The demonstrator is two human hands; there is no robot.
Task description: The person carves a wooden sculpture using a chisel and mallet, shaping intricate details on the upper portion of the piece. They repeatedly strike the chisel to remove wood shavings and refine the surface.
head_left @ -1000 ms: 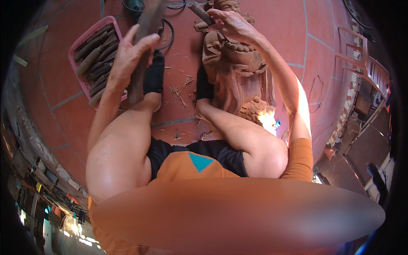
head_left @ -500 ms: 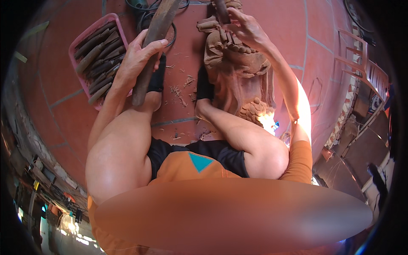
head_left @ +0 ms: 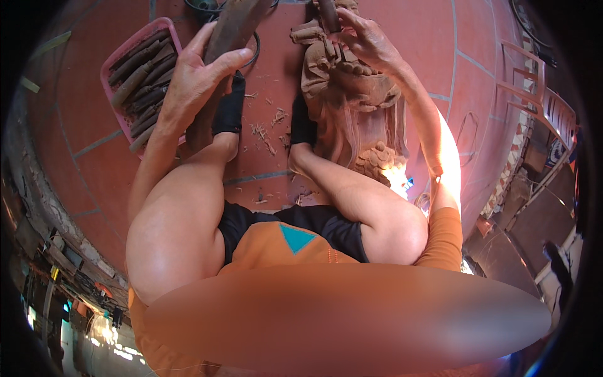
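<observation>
A carved brown wooden figure point(head_left: 361, 94) lies on the floor beside my right leg, its base end nearest me. My right hand point(head_left: 370, 50) is closed around the dark shaft of a chisel point(head_left: 328, 16), which stands over the upper part of the figure; its cutting tip cannot be made out. My left hand point(head_left: 195, 85) grips a long, thick wooden mallet point(head_left: 235, 28), held up between the basket and the figure. The mallet's far end runs out of the top of the picture, and its near end is partly behind my hand and wrist.
A pink plastic basket point(head_left: 178, 43) full of chisels stands left of my left hand. Wood shavings point(head_left: 260, 135) are scattered on the red tiled floor point(head_left: 270, 69) between my feet. Dark cables point(head_left: 256, 50) lie at the top. A plastic chair point(head_left: 534, 88) is at the far right.
My left hand has lifted slightly with the mallet, which has shifted a little to the left. My right hand and the chisel stay nearly in place on the figure.
</observation>
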